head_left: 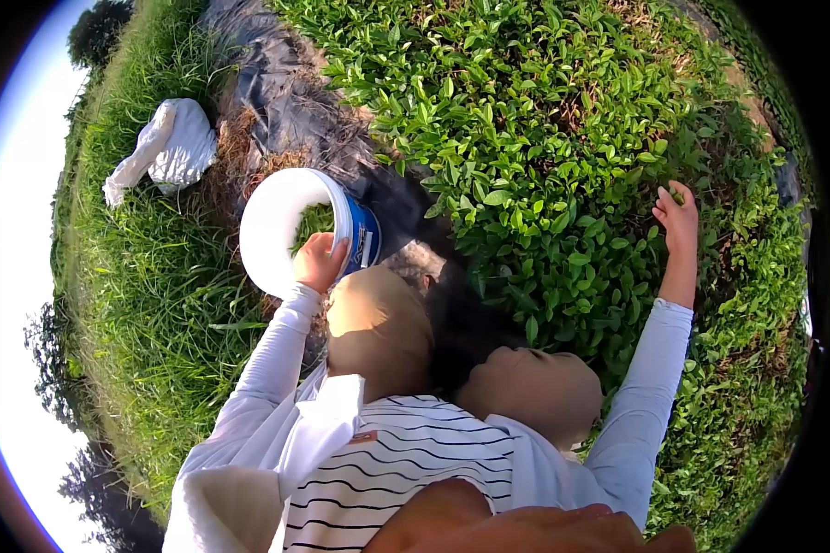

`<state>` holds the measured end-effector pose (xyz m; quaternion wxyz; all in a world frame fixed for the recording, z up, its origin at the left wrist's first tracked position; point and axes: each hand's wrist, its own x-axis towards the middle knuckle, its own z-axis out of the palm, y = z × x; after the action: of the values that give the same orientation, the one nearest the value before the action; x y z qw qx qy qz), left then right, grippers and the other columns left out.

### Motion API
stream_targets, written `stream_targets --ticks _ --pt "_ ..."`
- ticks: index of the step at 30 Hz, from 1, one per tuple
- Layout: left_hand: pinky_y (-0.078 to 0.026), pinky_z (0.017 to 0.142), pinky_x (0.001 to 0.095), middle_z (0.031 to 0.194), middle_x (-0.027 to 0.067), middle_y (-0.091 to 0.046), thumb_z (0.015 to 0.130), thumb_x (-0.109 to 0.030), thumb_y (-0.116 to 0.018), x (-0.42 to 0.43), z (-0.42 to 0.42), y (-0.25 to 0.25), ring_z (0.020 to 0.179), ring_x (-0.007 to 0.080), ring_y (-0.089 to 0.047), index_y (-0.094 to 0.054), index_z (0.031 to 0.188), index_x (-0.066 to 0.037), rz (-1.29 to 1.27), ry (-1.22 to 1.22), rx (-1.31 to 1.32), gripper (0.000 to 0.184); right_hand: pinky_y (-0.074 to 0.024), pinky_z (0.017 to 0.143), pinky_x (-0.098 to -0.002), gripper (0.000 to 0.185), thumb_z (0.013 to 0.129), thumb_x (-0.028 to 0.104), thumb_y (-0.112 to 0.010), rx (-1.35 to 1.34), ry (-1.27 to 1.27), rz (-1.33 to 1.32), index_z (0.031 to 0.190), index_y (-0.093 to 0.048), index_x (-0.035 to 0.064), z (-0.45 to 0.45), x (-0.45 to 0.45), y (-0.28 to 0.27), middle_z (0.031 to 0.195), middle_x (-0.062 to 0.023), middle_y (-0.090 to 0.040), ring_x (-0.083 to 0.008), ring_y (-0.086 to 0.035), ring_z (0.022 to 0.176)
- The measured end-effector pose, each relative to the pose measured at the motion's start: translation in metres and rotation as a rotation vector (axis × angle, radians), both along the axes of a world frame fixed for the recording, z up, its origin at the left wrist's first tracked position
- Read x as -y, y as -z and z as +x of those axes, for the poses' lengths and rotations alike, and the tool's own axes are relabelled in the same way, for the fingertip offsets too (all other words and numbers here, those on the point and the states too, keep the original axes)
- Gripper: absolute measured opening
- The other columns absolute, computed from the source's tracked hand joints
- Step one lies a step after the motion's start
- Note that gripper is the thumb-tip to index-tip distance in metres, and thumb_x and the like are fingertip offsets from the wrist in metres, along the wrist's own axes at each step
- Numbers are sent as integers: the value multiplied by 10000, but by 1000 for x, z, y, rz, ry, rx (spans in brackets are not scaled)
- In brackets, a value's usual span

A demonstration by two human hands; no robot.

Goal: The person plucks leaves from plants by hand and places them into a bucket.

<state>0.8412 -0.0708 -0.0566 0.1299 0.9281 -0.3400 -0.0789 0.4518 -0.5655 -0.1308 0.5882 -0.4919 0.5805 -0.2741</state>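
Note:
My left hand (318,263) grips the near rim of a white plastic bucket (277,226) with a blue printed label. Green plucked leaves (315,221) lie inside the bucket, partly hidden by its wall. Off to the right, my right hand (677,217) is raised over the leafy bushes (563,175), its fingers closed around a small green leaf (676,195). Bright young shoots stand all around that hand.
Black ground sheeting (290,101) runs between the bushes and tall grass (157,286). On the grass lies a white sack (180,147). My bent knees (378,332) are close to the bucket and bushes.

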Motion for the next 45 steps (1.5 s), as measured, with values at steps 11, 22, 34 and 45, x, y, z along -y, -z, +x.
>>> stream_targets --ticks 11,22,34,45 --pt "-478 666 364 780 137 -617 835 -276 -601 -17 12 14 728 303 -609 -651 833 -27 -32 -6 50 254 -509 598 -282 271 847 175 -659 164 152 -82 1060 -569 34 51 30 40 859 -65 -615 -168 -603 699" --pt "-472 659 379 769 131 -598 841 -289 -606 -4 4 6 713 304 -600 -643 797 -43 -63 -39 -28 253 -540 647 -252 339 931 108 -523 239 187 -38 1267 -509 66 11 -1 -24 982 -70 -618 -122 -619 757" --pt "-465 659 392 762 154 -597 836 -303 -594 -14 11 13 721 322 -597 -636 780 -33 -53 -36 -17 279 -475 577 -231 214 871 84 -626 571 291 -175 1055 -581 -15 1 83 4 902 -78 -624 -103 -585 710" --pt "-480 654 361 770 136 -620 828 -275 -614 -13 12 9 717 285 -617 -649 809 -23 -12 -15 6 255 -497 628 -269 395 821 242 -685 -104 203 -287 1147 -558 59 52 83 7 880 -47 -611 -124 -607 742"
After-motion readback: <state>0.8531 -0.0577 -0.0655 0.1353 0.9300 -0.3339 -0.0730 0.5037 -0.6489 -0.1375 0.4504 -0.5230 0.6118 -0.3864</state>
